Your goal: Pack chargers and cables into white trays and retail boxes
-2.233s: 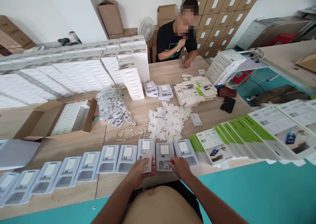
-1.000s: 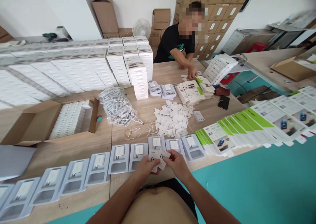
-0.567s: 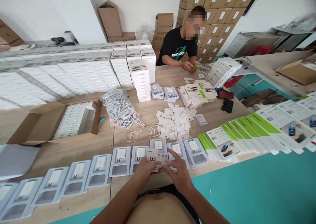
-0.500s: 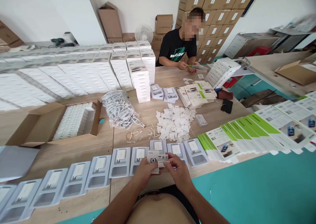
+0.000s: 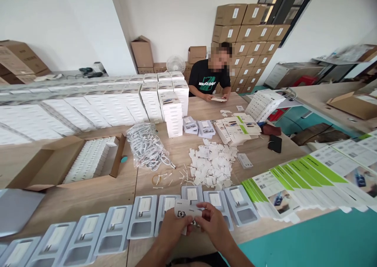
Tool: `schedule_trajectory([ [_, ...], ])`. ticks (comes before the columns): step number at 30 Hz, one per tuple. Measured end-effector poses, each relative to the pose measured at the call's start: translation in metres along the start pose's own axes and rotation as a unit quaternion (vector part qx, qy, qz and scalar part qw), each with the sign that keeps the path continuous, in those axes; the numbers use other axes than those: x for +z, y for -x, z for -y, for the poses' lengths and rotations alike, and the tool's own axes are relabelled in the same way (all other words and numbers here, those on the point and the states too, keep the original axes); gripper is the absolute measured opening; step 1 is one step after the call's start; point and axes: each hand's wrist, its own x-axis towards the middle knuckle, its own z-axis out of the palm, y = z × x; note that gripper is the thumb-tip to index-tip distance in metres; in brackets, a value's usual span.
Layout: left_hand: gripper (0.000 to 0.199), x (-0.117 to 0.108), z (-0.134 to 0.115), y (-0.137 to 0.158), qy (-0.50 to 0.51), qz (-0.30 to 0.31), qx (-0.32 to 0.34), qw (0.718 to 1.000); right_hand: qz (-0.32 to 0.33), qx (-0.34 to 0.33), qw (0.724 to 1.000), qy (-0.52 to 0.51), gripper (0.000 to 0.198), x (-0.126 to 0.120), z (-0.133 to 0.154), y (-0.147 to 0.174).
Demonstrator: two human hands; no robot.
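My left hand [image 5: 173,227] is closed on a white printed leaflet [image 5: 180,207] with a black battery-like symbol, held upright above the row of trays. A second white printed paper [image 5: 193,212] lies across it, pinched by the thumb and fingers of my right hand [image 5: 214,223]. Whether the two papers are joined I cannot tell. Just beyond my hands stands a pale grey plastic tray [image 5: 184,191] with a white charger [image 5: 192,194] in its upper compartment. Further back lies a heap of small white folded papers [image 5: 210,165].
More trays [image 5: 129,224] line the table's near edge. Behind are a bag of white cables [image 5: 147,145], an open carton [image 5: 114,163] and stacked white boxes [image 5: 173,119]. Green-and-white box sleeves [image 5: 290,188] overlap at right. Across the table sits a person [image 5: 207,80] holding papers.
The camera view has tilted up a little. The paper in my right hand has turned, now showing a battery symbol. The person opposite has lowered the papers they hold.
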Motion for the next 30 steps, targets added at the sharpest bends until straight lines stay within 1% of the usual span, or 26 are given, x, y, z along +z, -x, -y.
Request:
schedule_trajectory([
  [2, 0.015, -0.003, 0.008, -0.001, -0.016, -0.01, -0.007, 1.0, 0.02, 0.011, 0.999, 0.024, 0.016, 0.001, -0.008, -0.002],
  [3, 0.014, -0.005, 0.014, -0.003, -0.023, -0.018, -0.018, 0.999, 0.023, 0.016, 0.998, 0.048, 0.013, 0.002, -0.013, -0.004],
  [5, 0.012, -0.01, 0.025, -0.006, -0.028, -0.035, -0.044, 0.998, 0.033, 0.023, 0.99, 0.137, 0.011, 0.004, -0.023, -0.008],
  [7, 0.011, -0.016, 0.034, -0.009, -0.025, -0.048, -0.07, 0.996, 0.047, 0.024, 0.969, 0.24, 0.013, 0.004, -0.033, -0.014],
  [9, 0.012, -0.023, 0.04, -0.011, -0.018, -0.06, -0.084, 0.995, 0.041, 0.018, 0.947, 0.318, 0.016, 0.001, -0.039, -0.022],
  [11, 0.016, -0.029, 0.042, -0.009, 0.001, -0.079, -0.085, 0.993, 0.019, 0.019, 0.931, 0.364, 0.015, -0.004, -0.044, -0.029],
  [14, 0.017, -0.034, 0.04, -0.003, 0.053, -0.108, -0.09, 0.989, 0.001, 0.024, 0.898, 0.439, 0.013, -0.007, -0.049, -0.039],
  [18, 0.024, -0.031, 0.038, 0.006, 0.123, -0.108, -0.124, 0.979, 0.014, 0.014, 0.862, 0.507, 0.011, 0.004, -0.055, -0.047],
  [20, 0.024, -0.028, 0.037, 0.01, 0.144, -0.099, -0.131, 0.976, 0.02, 0.001, 0.854, 0.52, 0.02, 0.011, -0.055, -0.049],
  [22, 0.023, -0.026, 0.036, 0.013, 0.157, -0.095, -0.127, 0.975, 0.021, -0.012, 0.853, 0.521, 0.027, 0.014, -0.052, -0.049],
  [23, 0.022, -0.025, 0.035, 0.014, 0.161, -0.094, -0.123, 0.975, 0.019, -0.017, 0.856, 0.517, 0.026, 0.014, -0.048, -0.049],
  [25, 0.024, -0.025, 0.033, 0.016, 0.164, -0.092, -0.113, 0.976, 0.011, -0.024, 0.866, 0.499, 0.016, 0.011, -0.039, -0.046],
  [26, 0.025, -0.025, 0.032, 0.017, 0.163, -0.09, -0.107, 0.977, 0.005, -0.025, 0.874, 0.485, 0.008, 0.009, -0.034, -0.043],
  [27, 0.026, -0.025, 0.031, 0.017, 0.162, -0.086, -0.102, 0.978, 0.001, -0.026, 0.885, 0.466, 0.006, 0.008, -0.029, -0.04],
  [30, 0.03, -0.022, 0.029, 0.016, 0.158, -0.076, -0.086, 0.981, 0.021, -0.03, 0.919, 0.394, 0.03, 0.01, -0.021, -0.028],
])
